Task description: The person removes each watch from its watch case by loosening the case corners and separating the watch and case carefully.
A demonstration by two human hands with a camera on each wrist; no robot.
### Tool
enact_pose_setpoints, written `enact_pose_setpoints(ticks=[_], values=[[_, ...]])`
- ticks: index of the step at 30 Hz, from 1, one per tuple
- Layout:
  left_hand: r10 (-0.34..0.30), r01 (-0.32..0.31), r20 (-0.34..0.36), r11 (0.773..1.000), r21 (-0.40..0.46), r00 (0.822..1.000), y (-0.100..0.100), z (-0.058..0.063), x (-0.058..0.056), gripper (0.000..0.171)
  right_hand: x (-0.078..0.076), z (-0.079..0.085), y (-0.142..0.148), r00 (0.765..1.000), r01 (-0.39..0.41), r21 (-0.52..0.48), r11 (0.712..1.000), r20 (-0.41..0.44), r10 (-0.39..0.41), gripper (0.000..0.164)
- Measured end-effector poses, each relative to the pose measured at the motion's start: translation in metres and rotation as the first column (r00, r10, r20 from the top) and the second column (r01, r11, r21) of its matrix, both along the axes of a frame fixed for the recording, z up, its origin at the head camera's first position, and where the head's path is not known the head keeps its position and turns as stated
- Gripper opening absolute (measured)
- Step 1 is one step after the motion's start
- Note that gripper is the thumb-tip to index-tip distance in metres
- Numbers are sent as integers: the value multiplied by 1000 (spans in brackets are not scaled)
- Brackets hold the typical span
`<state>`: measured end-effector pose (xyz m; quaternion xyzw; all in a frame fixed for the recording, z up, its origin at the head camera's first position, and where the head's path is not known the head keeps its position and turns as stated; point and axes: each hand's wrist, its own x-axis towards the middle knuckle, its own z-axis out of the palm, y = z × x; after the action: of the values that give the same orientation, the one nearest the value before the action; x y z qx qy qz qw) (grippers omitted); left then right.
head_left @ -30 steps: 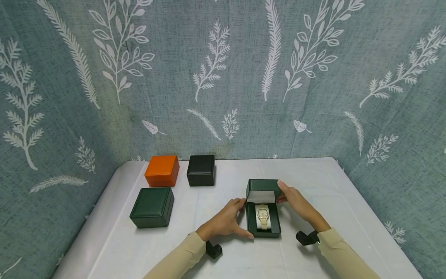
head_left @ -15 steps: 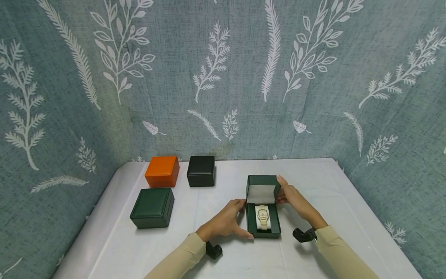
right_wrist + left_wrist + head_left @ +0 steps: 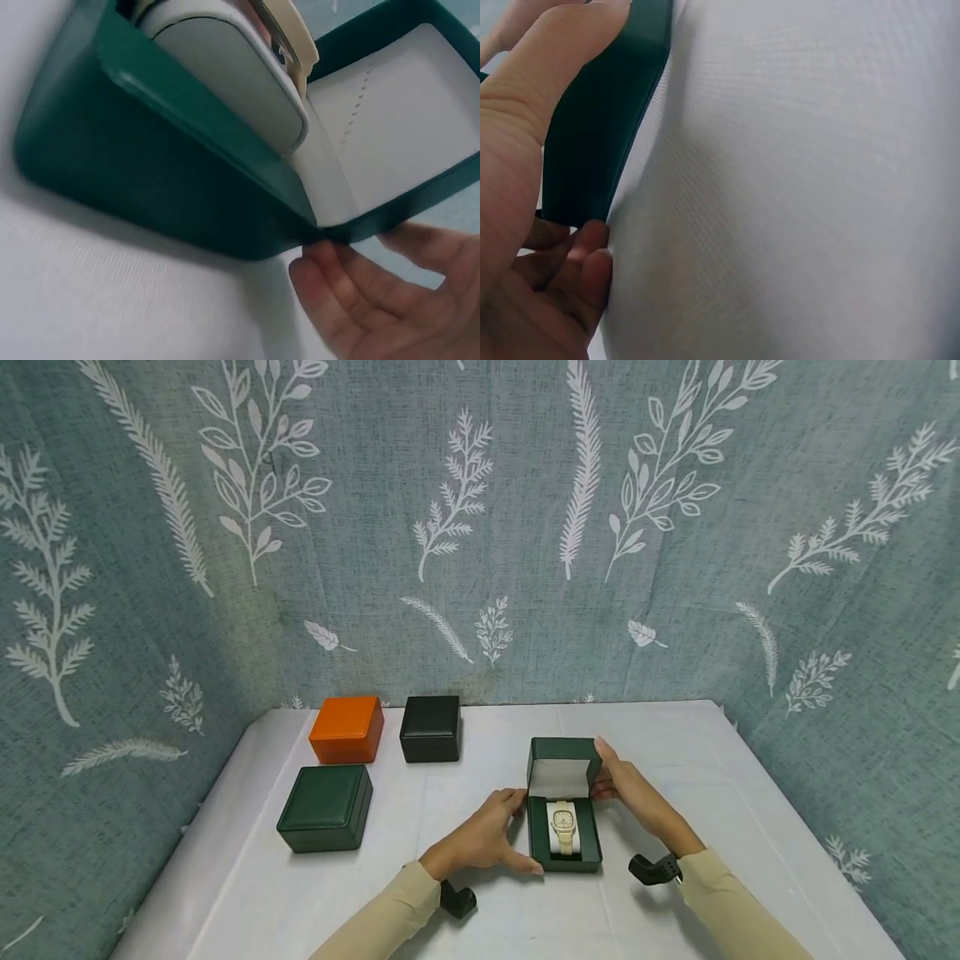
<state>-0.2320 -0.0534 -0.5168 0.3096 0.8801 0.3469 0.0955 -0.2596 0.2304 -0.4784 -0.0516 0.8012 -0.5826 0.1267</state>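
Observation:
A green watch box (image 3: 564,865) stands with its lid (image 3: 561,775) raised, showing a pale lining. Inside, a cream-and-gold wristwatch (image 3: 564,821) is wrapped round a white cushion (image 3: 232,71). My left hand (image 3: 483,837) grips the box at its left side, thumb by the front corner and fingers at the back corner. In the left wrist view, that thumb lies along the green box side (image 3: 592,150). My right hand (image 3: 637,797) holds the lid at the right, thumb at its upper corner. Its other fingers touch near the hinge in the right wrist view.
Left of the open box stand an orange box (image 3: 347,729), a black box (image 3: 431,728) and another green box (image 3: 325,808), each closed. A white cloth (image 3: 480,727) covers the table. Leaf-patterned curtain (image 3: 360,527) encloses the back and sides.
The lid has tipped further back, so more of its pale lining shows. My right hand has moved slightly backward with it. The left hand keeps its hold on the watch box.

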Motion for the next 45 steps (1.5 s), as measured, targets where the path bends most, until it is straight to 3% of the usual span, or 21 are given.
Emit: enact_pose_setpoints(ticks=[4,8,13,19,26,45], values=[[-6,6,-1,1000,-8,1000,1,2,0,121,4,-6,8,999,-29,-30,999,-31,28,80],[-10,10,-2,1000,-16,1000,1,2,0,121,10,-12,15,999,-2,-18,1000,-49,1,77],[-2,2,-11,1000,-28,1000,0,1,1,122,19,-18,22,997,5,-34,999,-82,-8,63],[-2,2,-1,1000,-23,1000,-1,-1,0,122,32,-22,28,996,-49,46,998,-76,52,47],[-6,6,5,1000,-5,1000,-1,-2,0,121,44,-27,30,981,-145,101,984,-117,157,49],[-11,11,17,1000,-12,1000,-1,0,0,121,57,-35,26,968,-187,93,978,-150,199,65]])
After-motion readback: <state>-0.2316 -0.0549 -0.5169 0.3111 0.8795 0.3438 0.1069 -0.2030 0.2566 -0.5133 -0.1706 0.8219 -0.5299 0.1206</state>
